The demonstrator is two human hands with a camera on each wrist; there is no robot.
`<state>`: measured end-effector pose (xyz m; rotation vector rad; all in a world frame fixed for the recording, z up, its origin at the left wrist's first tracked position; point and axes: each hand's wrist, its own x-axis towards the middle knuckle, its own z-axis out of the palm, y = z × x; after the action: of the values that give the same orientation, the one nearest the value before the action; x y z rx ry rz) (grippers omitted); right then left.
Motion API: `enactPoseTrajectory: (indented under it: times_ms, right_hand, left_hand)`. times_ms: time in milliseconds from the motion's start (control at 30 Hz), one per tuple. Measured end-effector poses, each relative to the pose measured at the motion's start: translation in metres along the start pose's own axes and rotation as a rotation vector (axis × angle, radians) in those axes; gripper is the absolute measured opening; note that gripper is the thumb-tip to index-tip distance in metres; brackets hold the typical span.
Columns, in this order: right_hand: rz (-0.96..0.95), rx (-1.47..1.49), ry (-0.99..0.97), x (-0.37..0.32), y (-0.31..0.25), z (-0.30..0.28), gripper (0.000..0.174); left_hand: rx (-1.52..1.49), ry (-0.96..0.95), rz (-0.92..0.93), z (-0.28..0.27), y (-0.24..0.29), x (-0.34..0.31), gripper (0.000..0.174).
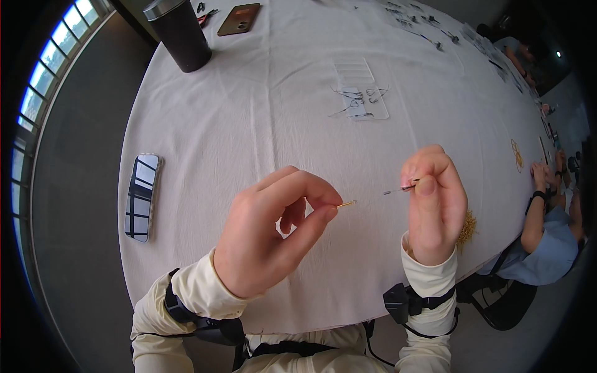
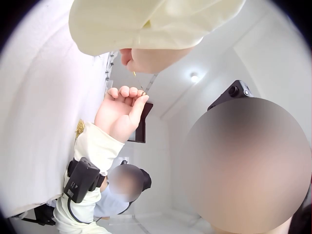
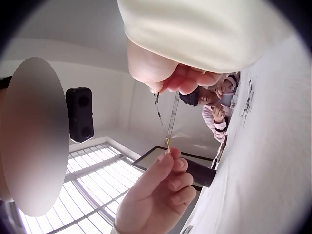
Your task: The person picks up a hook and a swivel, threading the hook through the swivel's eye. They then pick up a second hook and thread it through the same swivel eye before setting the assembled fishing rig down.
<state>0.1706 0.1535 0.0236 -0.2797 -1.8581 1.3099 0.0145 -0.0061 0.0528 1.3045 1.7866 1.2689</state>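
Note:
My left hand pinches a thin gold pin-like piece between thumb and forefinger. A tiny loop shows at its free end in the right wrist view, where the gold piece points up. To the right, my right hand pinches a slim dark wire-like piece with a grey sleeve at its end, aimed toward the gold one. That dark piece hangs from the fingertips in the right wrist view. A small gap separates the two pieces over the white tablecloth.
Beside my right wrist lies a pile of gold pieces. Ahead, a clear lidded box holds several dark wire loops. A phone lies at left; a dark tumbler and a brown phone stand farther back. Another person sits at right.

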Motion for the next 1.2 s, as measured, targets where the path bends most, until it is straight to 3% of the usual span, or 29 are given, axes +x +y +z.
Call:
enactPoseTrajectory:
  times_ms: [133, 233, 300, 467, 733, 833, 1000, 1133, 1200]
  right_hand:
    - [0.020, -0.021, -0.013, 0.000, -0.002, 0.002, 0.014]
    - [0.067, -0.013, -0.018, -0.001, -0.001, 0.005, 0.014]
    - [0.111, 0.025, -0.021, -0.002, 0.001, 0.006, 0.014]
    - [0.285, 0.122, -0.044, -0.001, 0.005, 0.010, 0.015]
    - [0.347, 0.097, -0.152, -0.006, 0.016, 0.022, 0.013]
    - [0.291, -0.294, -0.174, -0.007, 0.020, 0.029, 0.012]
    - [0.227, -0.404, -0.175, -0.005, 0.007, 0.032, 0.008]
    - [0.181, -0.479, -0.132, 0.011, -0.008, 0.019, 0.007]
    - [0.116, -0.590, -0.142, 0.030, -0.016, 0.002, 0.006]
  left_hand:
    - [-0.027, 0.001, 0.001, 0.003, -0.008, 0.001, 0.005]
    - [-0.099, -0.129, -0.037, 0.005, -0.009, 0.000, 0.005]
    - [-0.277, -0.218, -0.156, 0.008, -0.011, -0.002, 0.004]
    - [-0.497, -0.266, -0.220, 0.012, -0.015, -0.004, 0.008]
    - [-0.659, -0.292, -0.264, 0.023, -0.027, -0.015, 0.010]
    - [-0.738, -0.234, -0.363, 0.027, -0.031, -0.020, 0.011]
    - [-0.803, -0.125, -0.424, 0.019, -0.020, -0.026, 0.009]
    - [-0.804, -0.096, -0.401, 0.010, -0.019, -0.027, 0.007]
    - [-0.796, -0.132, -0.266, 0.008, -0.027, -0.028, 0.005]
